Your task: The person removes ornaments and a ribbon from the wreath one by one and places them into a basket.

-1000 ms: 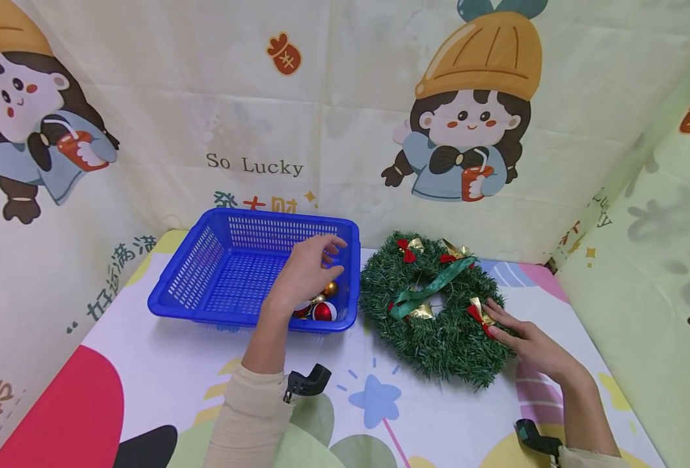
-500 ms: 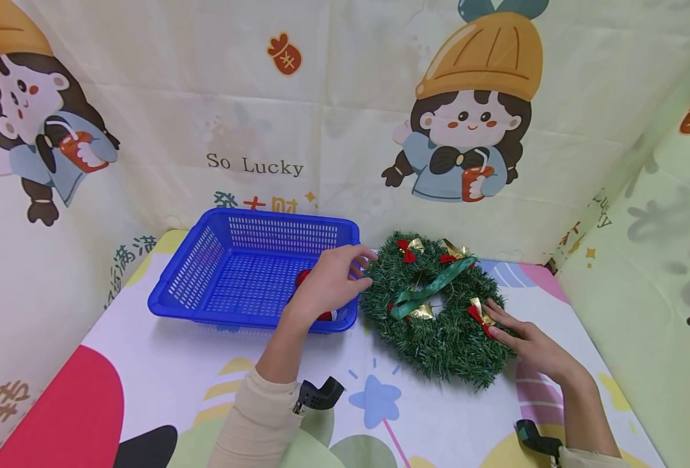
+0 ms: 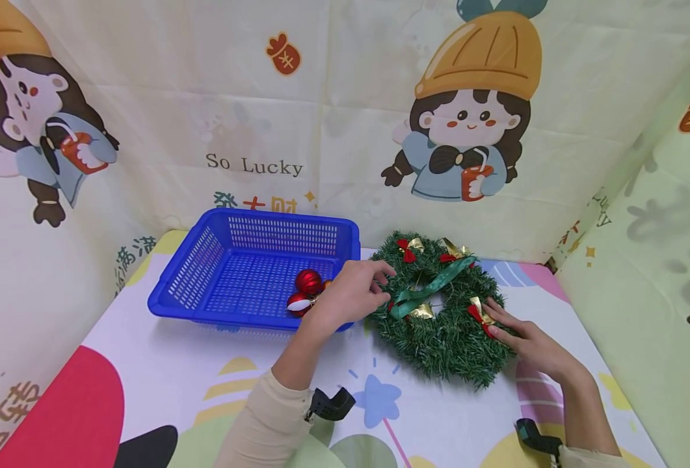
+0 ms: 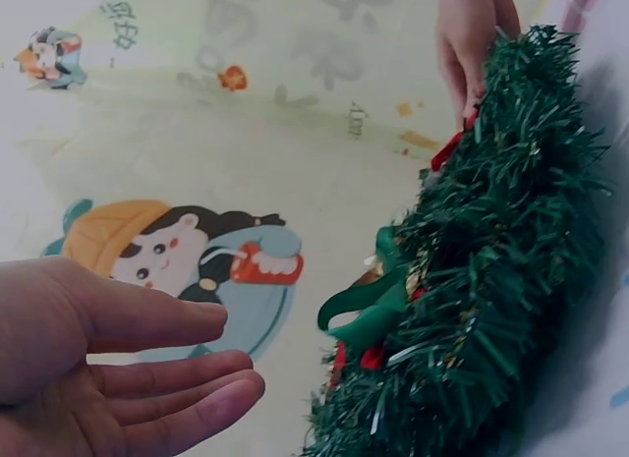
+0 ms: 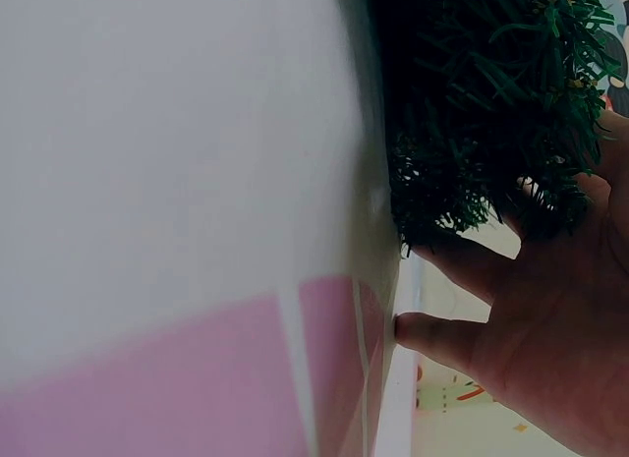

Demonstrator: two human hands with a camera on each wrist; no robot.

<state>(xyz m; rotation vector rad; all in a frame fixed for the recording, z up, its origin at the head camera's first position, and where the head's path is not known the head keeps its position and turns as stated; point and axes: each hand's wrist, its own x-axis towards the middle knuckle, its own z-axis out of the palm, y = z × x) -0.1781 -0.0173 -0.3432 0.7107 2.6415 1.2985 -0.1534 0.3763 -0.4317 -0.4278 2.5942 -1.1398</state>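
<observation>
In the head view, a green Christmas wreath lies on the table, dressed with red and gold bows and a green ribbon. My left hand hovers between the blue basket's right side and the wreath's left edge. Its fingers are slightly bent with nothing between them; the left wrist view shows the hand apart from the greenery. On the wreath's right edge rests my right hand, beside a red and gold bow. The right wrist view shows fairly straight fingers spread along the rim, some hidden by greenery.
A blue plastic basket stands left of the wreath. Red ball ornaments lie in its right end, partly hidden by my left hand. A patterned cloth covers the table, and cartoon-printed curtains rise behind and at both sides.
My left hand has moved right from above the ornaments in the basket to the wreath's left edge, uncovering red balls. The right hand and wreath have not visibly moved.
</observation>
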